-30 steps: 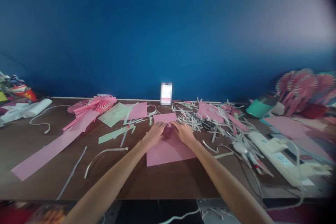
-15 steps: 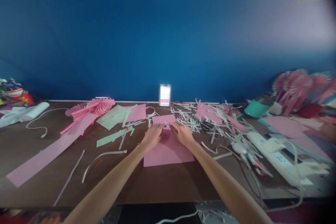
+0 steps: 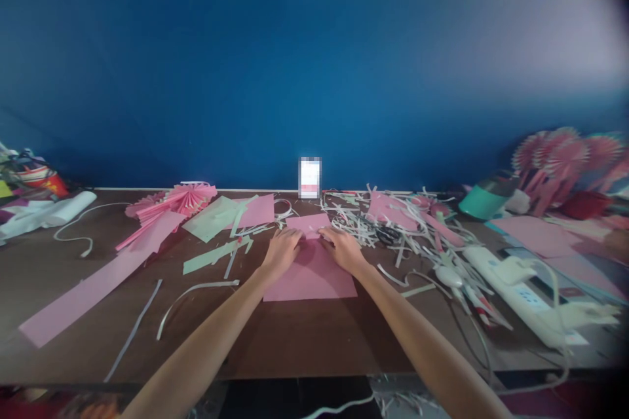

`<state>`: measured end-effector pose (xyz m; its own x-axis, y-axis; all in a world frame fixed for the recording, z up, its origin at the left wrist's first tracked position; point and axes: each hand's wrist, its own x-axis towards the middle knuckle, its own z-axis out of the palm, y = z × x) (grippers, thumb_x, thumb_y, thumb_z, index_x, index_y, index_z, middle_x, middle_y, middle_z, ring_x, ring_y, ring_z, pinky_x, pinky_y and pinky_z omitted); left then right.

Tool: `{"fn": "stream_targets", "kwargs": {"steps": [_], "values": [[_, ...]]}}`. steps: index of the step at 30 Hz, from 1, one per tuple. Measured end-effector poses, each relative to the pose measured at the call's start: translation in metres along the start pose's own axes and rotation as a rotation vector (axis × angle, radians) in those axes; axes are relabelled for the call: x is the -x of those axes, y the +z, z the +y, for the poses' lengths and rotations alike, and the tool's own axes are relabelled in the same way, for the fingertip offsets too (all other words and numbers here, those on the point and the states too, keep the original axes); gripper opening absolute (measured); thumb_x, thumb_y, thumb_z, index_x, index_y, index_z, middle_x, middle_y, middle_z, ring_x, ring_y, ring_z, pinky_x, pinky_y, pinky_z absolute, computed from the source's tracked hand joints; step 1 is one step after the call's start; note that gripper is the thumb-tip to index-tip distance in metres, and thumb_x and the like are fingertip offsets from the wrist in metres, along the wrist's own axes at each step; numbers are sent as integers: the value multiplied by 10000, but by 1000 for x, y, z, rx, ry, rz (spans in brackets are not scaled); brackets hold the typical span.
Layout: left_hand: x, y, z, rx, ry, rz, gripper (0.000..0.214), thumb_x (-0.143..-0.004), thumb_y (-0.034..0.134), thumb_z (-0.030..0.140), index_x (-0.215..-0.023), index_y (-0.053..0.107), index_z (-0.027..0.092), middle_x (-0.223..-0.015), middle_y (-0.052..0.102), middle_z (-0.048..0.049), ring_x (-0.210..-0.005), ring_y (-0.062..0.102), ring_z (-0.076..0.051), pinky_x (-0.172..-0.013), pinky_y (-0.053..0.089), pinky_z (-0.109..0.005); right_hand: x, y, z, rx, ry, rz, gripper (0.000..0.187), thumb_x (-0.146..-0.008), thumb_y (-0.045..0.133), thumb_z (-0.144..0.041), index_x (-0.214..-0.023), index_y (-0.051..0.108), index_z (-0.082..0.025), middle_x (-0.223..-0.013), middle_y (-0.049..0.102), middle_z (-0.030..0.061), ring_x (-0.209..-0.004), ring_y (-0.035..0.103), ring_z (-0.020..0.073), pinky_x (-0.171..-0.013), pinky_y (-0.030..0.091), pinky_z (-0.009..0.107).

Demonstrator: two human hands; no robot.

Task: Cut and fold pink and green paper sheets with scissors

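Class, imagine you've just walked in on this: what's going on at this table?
A person has both hands at a pink paper sheet on the table. The left hand and right hand are apart, fingers toward its far part; their exact grip is unclear. Pleated pink paper lies to the left. A tangle of narrow paper strips and a white power strip lie to the right.

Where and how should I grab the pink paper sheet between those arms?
I'd pinch the thin pink paper sheet by its near edge, coming from the person's side. That straight edge lies uncovered on the dark brown tabletop, while the left hand and right hand are at the farther part.
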<state>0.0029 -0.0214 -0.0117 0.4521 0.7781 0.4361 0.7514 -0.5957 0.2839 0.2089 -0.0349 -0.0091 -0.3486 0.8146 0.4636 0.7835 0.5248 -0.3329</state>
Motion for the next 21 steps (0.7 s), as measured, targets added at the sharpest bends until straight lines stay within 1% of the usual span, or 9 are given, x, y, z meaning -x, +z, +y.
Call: {"fn": "stream_targets", "kwargs": {"steps": [4,10,14,16,18,21], "values": [[-1,2,0,31,18,-13,61,-851,558,247,-860,590,196,-883,641,-36,-906,552,-205,-803,350,-325,0,1,2,-18,-20,-10,264,-902,481,-219,-1136,596,-263,-1082,661,32,-923,614,182,-735,427,244],[0,3,0,50,18,-40,96,-865,531,254,-872,607,196,-889,646,-45,-919,561,-205,-833,373,-327,0,3,5,-16,-31,-51,296,-888,473,-163,-1145,586,-257,-1101,653,34,-978,599,187,-776,417,245],[-1,1,1,45,4,-30,110,-874,517,247,-897,613,199,-903,656,-45,-904,570,-201,-815,385,-320,0,2,4,40,-14,-84,308,-892,430,-137,-1149,565,-241,-1087,648,50,-955,600,182,-753,408,237],[0,-2,0,36,-26,2,117,-877,515,258,-913,612,205,-902,661,-43,-888,575,-202,-794,390,-316,-1,0,5,82,16,-98,308,-891,421,-137,-1149,557,-237,-1070,649,58,-922,604,184,-724,404,237],[1,-3,-2,29,-87,57,128,-879,514,283,-928,608,212,-904,665,-43,-871,584,-206,-760,397,-310,-1,-2,7,127,66,-89,305,-889,418,-146,-1148,552,-235,-1065,649,66,-885,608,189,-690,399,239],[2,-4,-6,64,-206,139,136,-874,518,314,-940,591,220,-906,671,-37,-844,603,-209,-696,403,-294,-1,-5,13,175,137,-31,299,-892,412,-164,-1147,549,-239,-1094,642,68,-870,606,199,-656,392,246]]}}
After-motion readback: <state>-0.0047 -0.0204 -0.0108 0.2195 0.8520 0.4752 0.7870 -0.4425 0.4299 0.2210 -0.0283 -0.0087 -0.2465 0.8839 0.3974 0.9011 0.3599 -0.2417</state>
